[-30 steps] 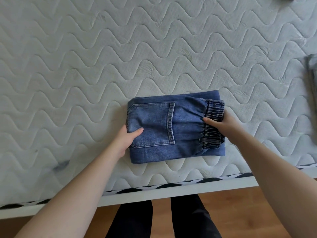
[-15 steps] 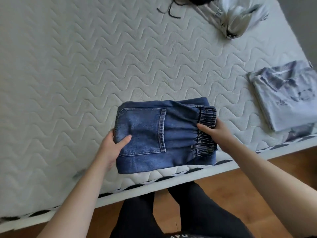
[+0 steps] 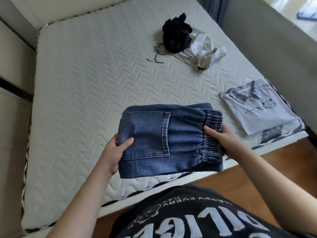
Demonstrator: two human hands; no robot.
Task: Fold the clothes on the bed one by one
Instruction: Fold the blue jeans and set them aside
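Observation:
Folded blue jeans [image 3: 171,140] with a back pocket facing up are held just above the near edge of the bed. My left hand [image 3: 115,152] grips the left side, thumb on top and fingers underneath. My right hand [image 3: 221,138] grips the right side at the elastic waistband, thumb lying across the band. A folded grey polo shirt [image 3: 260,109] lies on the mattress to the right. A crumpled black garment [image 3: 176,33] and a crumpled white garment [image 3: 200,52] lie together at the far side.
The white quilted mattress [image 3: 89,86] fills the view, with a dark-patterned border along its near edge. A grey wall or headboard [image 3: 267,40] runs along the right. Wooden floor [image 3: 283,162] shows below the bed edge.
The jeans have been lifted off the mattress and brought toward the near edge in both hands. The view has tilted up, revealing the grey shirt and the crumpled clothes.

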